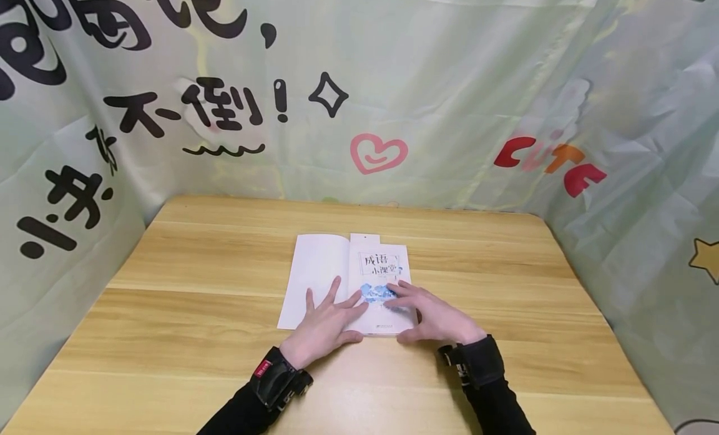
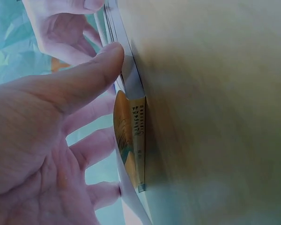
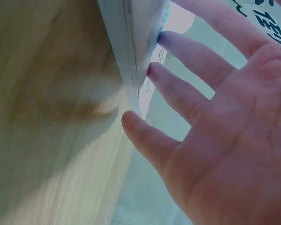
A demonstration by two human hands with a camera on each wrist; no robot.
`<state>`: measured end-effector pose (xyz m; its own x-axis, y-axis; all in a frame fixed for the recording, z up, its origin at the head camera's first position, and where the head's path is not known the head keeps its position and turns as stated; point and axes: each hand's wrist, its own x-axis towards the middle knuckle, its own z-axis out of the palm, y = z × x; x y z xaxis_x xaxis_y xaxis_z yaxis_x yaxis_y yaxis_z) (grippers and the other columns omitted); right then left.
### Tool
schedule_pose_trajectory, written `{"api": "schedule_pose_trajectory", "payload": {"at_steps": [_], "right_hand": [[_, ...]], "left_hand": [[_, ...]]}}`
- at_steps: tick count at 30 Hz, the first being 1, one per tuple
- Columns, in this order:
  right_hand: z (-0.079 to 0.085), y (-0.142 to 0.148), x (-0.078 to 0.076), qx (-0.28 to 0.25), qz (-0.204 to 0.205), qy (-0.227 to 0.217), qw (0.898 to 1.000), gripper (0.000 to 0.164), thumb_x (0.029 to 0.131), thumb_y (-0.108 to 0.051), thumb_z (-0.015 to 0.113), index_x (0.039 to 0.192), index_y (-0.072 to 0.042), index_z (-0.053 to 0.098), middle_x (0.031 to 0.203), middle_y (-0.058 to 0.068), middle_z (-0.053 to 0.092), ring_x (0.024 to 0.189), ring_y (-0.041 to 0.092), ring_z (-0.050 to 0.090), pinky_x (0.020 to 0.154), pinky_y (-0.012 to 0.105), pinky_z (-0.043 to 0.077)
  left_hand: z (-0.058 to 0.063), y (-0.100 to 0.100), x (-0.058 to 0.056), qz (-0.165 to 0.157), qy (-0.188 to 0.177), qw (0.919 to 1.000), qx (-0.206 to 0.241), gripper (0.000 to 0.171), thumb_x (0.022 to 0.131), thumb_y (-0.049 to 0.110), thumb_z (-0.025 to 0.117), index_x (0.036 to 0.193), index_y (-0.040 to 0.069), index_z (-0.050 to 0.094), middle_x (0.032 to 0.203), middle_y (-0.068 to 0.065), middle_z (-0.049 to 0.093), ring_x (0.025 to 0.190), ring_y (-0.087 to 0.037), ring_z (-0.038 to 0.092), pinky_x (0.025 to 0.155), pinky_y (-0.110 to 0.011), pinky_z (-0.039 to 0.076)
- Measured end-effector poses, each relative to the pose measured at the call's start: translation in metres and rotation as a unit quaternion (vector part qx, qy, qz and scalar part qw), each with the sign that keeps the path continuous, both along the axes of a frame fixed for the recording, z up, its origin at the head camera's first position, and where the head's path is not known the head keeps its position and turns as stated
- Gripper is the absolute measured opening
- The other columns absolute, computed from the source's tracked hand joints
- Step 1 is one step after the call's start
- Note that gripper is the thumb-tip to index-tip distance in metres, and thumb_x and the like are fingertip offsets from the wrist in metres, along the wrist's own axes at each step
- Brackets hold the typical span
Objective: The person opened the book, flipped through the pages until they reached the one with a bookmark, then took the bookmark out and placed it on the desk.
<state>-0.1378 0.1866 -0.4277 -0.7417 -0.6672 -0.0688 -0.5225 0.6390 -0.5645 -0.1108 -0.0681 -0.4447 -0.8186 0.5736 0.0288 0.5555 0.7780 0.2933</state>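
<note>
An open book (image 1: 320,266) lies on the table, a blank page on the left and a title page (image 1: 376,316) with Chinese lettering and a blue picture on the right. A pale card (image 1: 365,238) sticks out past its top edge. My left hand (image 1: 324,326) spreads its fingers over the lower pages and the fold, thumb at the bottom edge. With fingers extended, my right hand (image 1: 440,313) rests its fingertips on the title page, its thumb near the lower right corner. In the left wrist view, the book's printed spine (image 2: 139,136) shows below the left hand's fingers.
The wooden table (image 1: 196,298) reaches out on all sides of the book. Behind it and at both sides hangs a pale green cloth (image 1: 449,98) with black Chinese lettering, a pink heart and the word CUTE. Black straps (image 1: 275,379) circle both wrists.
</note>
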Motion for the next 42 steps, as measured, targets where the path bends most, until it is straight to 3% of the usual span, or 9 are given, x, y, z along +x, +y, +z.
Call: {"api": "schedule_pose_trajectory", "payload": {"at_steps": [7, 11, 14, 19, 27, 30, 34, 37, 42], "right_hand": [[0.002, 0.005, -0.002, -0.034, 0.021, 0.011, 0.999, 0.032, 0.075, -0.013, 0.074, 0.106, -0.005, 0.073, 0.142, 0.021, 0.046, 0.134, 0.042, 0.029, 0.107, 0.064, 0.025], [0.002, 0.006, -0.003, -0.029, 0.007, 0.044, 0.999, 0.037, 0.076, -0.012, 0.073, 0.112, -0.003, 0.071, 0.141, 0.021, 0.048, 0.132, 0.042, 0.034, 0.106, 0.062, 0.029], [0.001, 0.006, -0.003, -0.025, -0.051, 0.08, 0.995, 0.054, 0.075, -0.012, 0.075, 0.125, 0.001, 0.061, 0.139, 0.023, 0.048, 0.128, 0.04, 0.039, 0.104, 0.06, 0.035], [-0.001, 0.0, -0.005, -0.054, -0.18, 0.114, 0.976, 0.067, 0.075, -0.016, 0.078, 0.132, 0.007, 0.051, 0.119, 0.024, 0.056, 0.1, 0.034, 0.054, 0.082, 0.049, 0.052], [0.002, -0.008, -0.004, -0.116, -0.18, 0.022, 0.976, 0.03, 0.087, 0.0, 0.061, 0.116, 0.006, 0.063, 0.094, 0.015, 0.07, 0.084, 0.024, 0.064, 0.075, 0.041, 0.057], [0.004, -0.009, -0.004, -0.154, -0.198, -0.027, 0.968, 0.02, 0.091, 0.0, 0.054, 0.104, 0.005, 0.07, 0.085, 0.012, 0.071, 0.068, 0.019, 0.06, 0.058, 0.028, 0.051], [0.007, -0.011, -0.002, -0.215, -0.221, -0.117, 0.944, 0.024, 0.094, 0.0, 0.049, 0.101, 0.009, 0.07, 0.077, 0.011, 0.067, 0.061, 0.025, 0.056, 0.052, 0.023, 0.046], [0.009, -0.016, -0.001, -0.249, -0.217, -0.136, 0.934, 0.027, 0.096, 0.0, 0.045, 0.102, 0.012, 0.068, 0.079, 0.014, 0.068, 0.07, 0.028, 0.061, 0.065, 0.035, 0.055], [0.009, -0.027, 0.002, -0.277, -0.187, -0.139, 0.932, 0.032, 0.099, -0.003, 0.04, 0.108, 0.013, 0.066, 0.096, 0.024, 0.07, 0.081, 0.025, 0.067, 0.079, 0.045, 0.057]], "left_hand": [[0.001, -0.001, 0.0, -0.001, -0.003, 1.0, 0.0, 0.058, 0.087, 0.047, 0.06, 0.138, 0.02, 0.054, 0.148, -0.002, 0.041, 0.14, -0.043, 0.011, 0.092, -0.083, 0.014], [0.002, -0.001, 0.0, -0.002, -0.005, 1.0, 0.001, 0.058, 0.087, 0.047, 0.06, 0.138, 0.02, 0.054, 0.148, -0.002, 0.042, 0.14, -0.042, 0.011, 0.092, -0.083, 0.014], [0.003, -0.001, 0.0, -0.004, -0.008, 0.9999, 0.005, 0.057, 0.088, 0.046, 0.06, 0.138, 0.02, 0.054, 0.148, -0.002, 0.042, 0.14, -0.042, 0.011, 0.092, -0.083, 0.014], [0.004, -0.001, 0.0, -0.005, -0.016, 0.9998, 0.011, 0.057, 0.087, 0.045, 0.061, 0.139, 0.021, 0.054, 0.148, -0.001, 0.042, 0.141, -0.04, 0.01, 0.094, -0.083, 0.012], [0.006, -0.002, 0.0, -0.009, -0.018, 0.9995, 0.025, 0.059, 0.085, 0.048, 0.063, 0.137, 0.02, 0.055, 0.145, -0.001, 0.045, 0.14, -0.042, 0.013, 0.093, -0.083, 0.011], [0.006, -0.002, 0.001, -0.009, -0.021, 0.9993, 0.028, 0.059, 0.085, 0.047, 0.063, 0.137, 0.02, 0.055, 0.145, -0.001, 0.046, 0.14, -0.042, 0.013, 0.094, -0.083, 0.011], [0.005, -0.003, -0.001, -0.012, -0.033, 0.999, 0.03, 0.061, 0.085, 0.049, 0.062, 0.138, 0.02, 0.054, 0.146, -0.001, 0.044, 0.14, -0.042, 0.01, 0.094, -0.083, 0.009], [0.005, -0.005, -0.003, -0.016, -0.05, 0.9976, 0.044, 0.063, 0.085, 0.053, 0.06, 0.139, 0.02, 0.054, 0.146, 0.0, 0.044, 0.14, -0.042, 0.009, 0.093, -0.083, 0.007], [0.013, -0.012, -0.004, -0.023, -0.095, 0.9926, 0.072, 0.063, 0.09, 0.064, 0.044, 0.139, 0.025, 0.053, 0.144, 0.006, 0.046, 0.142, -0.035, 0.012, 0.096, -0.081, 0.005]]}}
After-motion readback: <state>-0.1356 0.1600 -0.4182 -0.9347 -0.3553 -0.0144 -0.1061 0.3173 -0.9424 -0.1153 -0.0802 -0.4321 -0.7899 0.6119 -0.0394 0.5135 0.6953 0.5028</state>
